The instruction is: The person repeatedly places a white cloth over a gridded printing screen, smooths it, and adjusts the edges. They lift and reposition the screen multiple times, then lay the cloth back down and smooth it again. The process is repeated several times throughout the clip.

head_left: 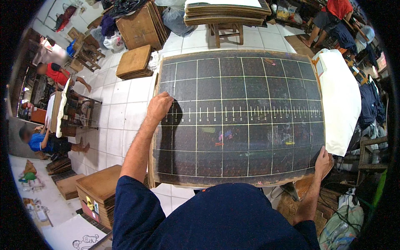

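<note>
A large dark board [235, 160] with pale grid lines and a row of tick marks lies before me on a stack of similar boards. My left hand [159, 106] rests on its left part, the fingers curled together against the surface; anything pinched in them is hidden. Around the board's near right edge my right hand [321, 162] is closed, with the fingers partly out of sight. Small smudges of coloured paint mark the dark surface. Just beyond the right edge, a thick white pile [341, 104], seemingly cloth, hangs in a bulging fold.
Brown board stacks stand at near left [102, 183], far left [134, 61] and on a stool at the back [227, 16]. Two people [54, 73] [41, 141] work around a table at left; another person [335, 12] bends at far right. Stuffed bags [343, 218] lie at lower right.
</note>
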A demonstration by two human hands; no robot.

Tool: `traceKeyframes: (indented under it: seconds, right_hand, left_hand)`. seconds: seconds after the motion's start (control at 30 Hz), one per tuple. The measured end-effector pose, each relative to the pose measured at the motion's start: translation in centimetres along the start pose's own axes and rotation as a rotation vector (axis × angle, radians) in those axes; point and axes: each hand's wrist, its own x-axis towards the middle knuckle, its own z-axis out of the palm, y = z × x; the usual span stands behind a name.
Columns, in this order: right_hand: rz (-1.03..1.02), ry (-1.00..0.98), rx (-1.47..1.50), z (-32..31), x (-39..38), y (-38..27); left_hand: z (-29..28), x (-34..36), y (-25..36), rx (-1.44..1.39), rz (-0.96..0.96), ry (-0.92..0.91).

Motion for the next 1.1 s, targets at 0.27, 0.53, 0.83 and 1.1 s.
traceKeyframes:
  seconds: [0.27,0.53,0.83,1.1]
  right_hand:
    - [-0.023,0.024,0.044,0.5,0.2,0.5]
    - [-0.028,0.057,0.033,0.8,0.1,0.3]
    - [0.007,0.018,0.008,1.2,0.6,0.7]
    - [-0.152,-0.153,0.279,1.3,3.9,4.6]
  left_hand:
    - [1.7,-0.2,-1.0,0.043,-0.101,0.19]
    - [0.9,-11.4,-8.0,-0.727,-0.819,0.672]
    - [4.0,-42.1,-5.2,-0.776,-1.685,1.037]
    - [3.8,-52.7,-1.4,-0.414,-1.611,1.297]
